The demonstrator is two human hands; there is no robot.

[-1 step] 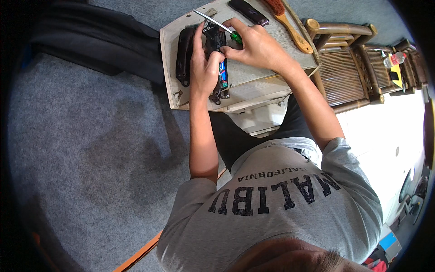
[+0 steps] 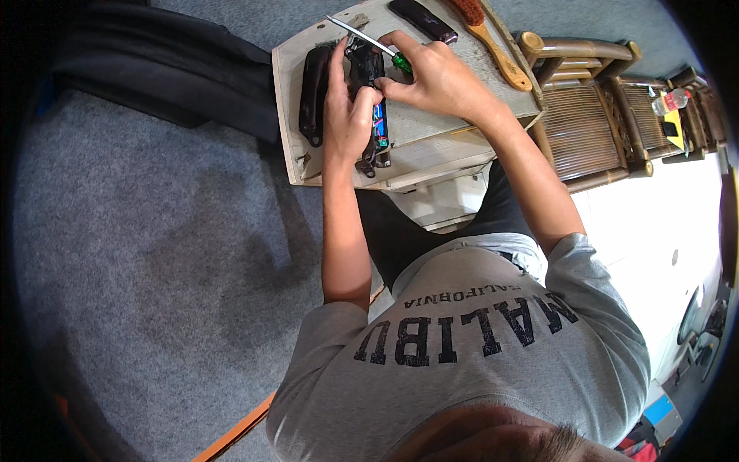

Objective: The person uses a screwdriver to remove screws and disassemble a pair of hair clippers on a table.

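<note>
An opened black hair clipper (image 2: pixel 366 68) lies lengthwise on a pale wooden table (image 2: pixel 431 150), its blue inner part and coloured wires showing at the near end. My left hand (image 2: pixel 346 127) is closed around its left side, thumb bent over the middle. With my right hand (image 2: pixel 443 81) I hold a screwdriver (image 2: pixel 360 35) by its green handle, its shaft pointing up and left above the clipper's far end. The right thumb touches the clipper's right side, close to the left thumb. A dark glossy casing piece (image 2: pixel 312 96) rests just left of my left hand.
Another dark casing piece (image 2: pixel 422 21) and a wooden-handled brush (image 2: pixel 496 54) lie at the table's far right. Bamboo chairs (image 2: pixel 585 115) stand to the right, one with a plastic bottle (image 2: pixel 671 102). Black cloth (image 2: pixel 177 69) hangs at the left, over grey carpet (image 2: pixel 154 231).
</note>
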